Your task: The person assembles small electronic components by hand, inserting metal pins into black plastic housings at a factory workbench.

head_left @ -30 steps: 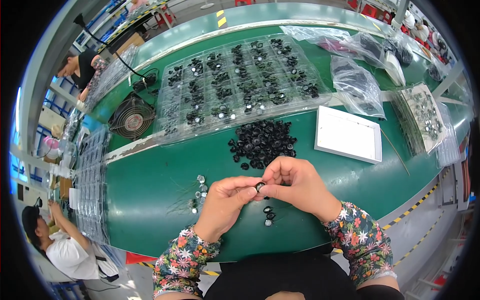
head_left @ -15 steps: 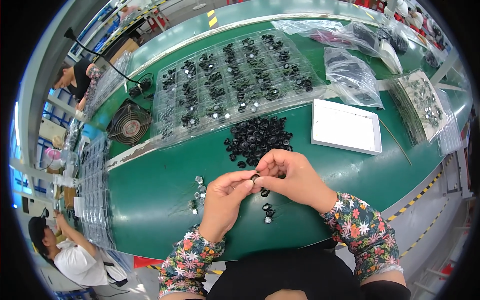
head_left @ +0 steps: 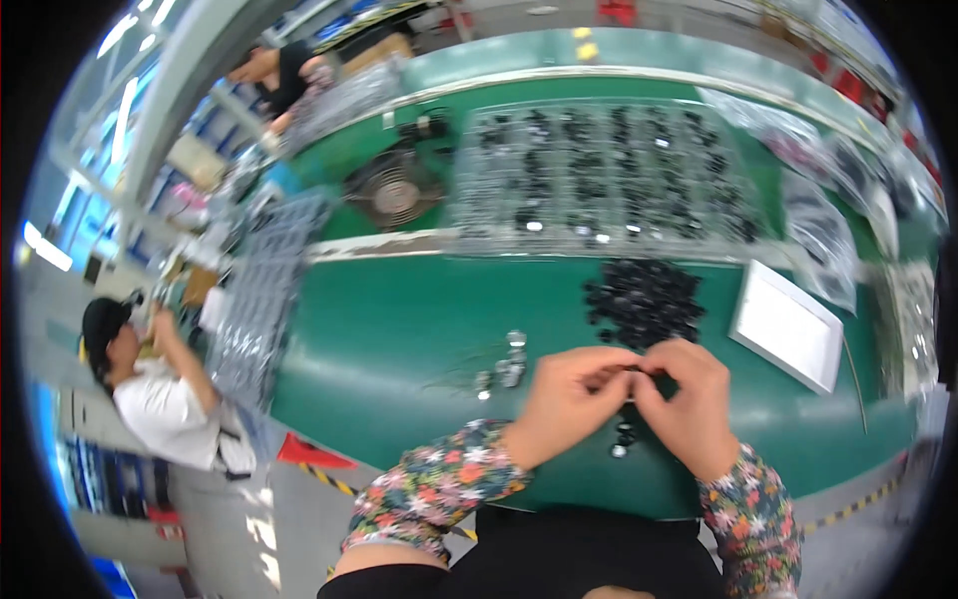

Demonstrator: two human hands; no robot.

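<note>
My left hand (head_left: 571, 401) and my right hand (head_left: 691, 407) meet fingertip to fingertip over the green table. Both pinch a small dark round part (head_left: 633, 369), mostly covered by the fingers and blurred. Just beyond them lies a heap of small black round parts (head_left: 645, 299). Below the fingertips a few dark parts (head_left: 625, 433) rest on the table, together with a shiny round piece (head_left: 620, 451). Left of my left hand sit several shiny silvery round pieces (head_left: 513, 369) with thin wires trailing from them.
Clear compartment trays (head_left: 599, 180) filled with black parts stand behind the heap. A white shallow box (head_left: 788, 324) and a thin rod (head_left: 856, 384) are at right, plastic bags (head_left: 818, 235) beyond. A fan (head_left: 394, 190) stands back left; two people (head_left: 165, 399), (head_left: 289, 85) work at left.
The whole view has swung, so the table and hands appear further right, and the picture is blurrier. My fingertips stay together around the small part, now more hidden.
</note>
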